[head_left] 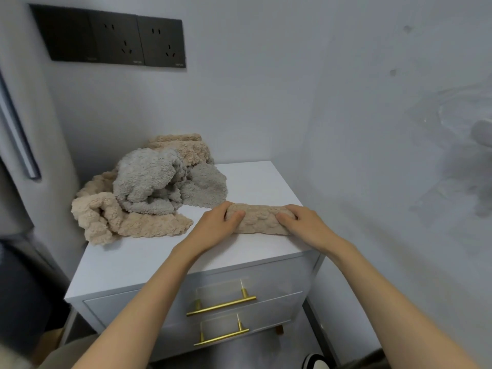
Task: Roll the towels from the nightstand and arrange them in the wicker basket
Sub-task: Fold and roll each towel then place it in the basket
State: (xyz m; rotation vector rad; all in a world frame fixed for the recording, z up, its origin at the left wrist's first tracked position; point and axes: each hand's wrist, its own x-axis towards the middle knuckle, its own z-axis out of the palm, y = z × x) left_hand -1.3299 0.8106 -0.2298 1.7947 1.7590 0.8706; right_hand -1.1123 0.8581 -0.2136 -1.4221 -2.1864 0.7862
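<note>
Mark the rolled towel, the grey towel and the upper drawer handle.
rolled towel [259, 217]: head view, bare middle of the roll.
grey towel [146, 179]: head view, top of the crumpled heap.
upper drawer handle [221, 305]: head view, middle of the gold bar.

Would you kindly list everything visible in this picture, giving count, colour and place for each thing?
rolled beige fluffy towel: one, beige, front right of the nightstand top
heap of unrolled fluffy towels: count unclear, beige and grey, back left of the nightstand top
white two-drawer nightstand: one, white, in the wall corner
brass bar handles: two, gold, one on each drawer front
black wall socket plates: three, black, side by side on the wall, upper left
left hand: one, grips the left end of the rolled towel
right hand: one, grips the right end of the rolled towel
</note>
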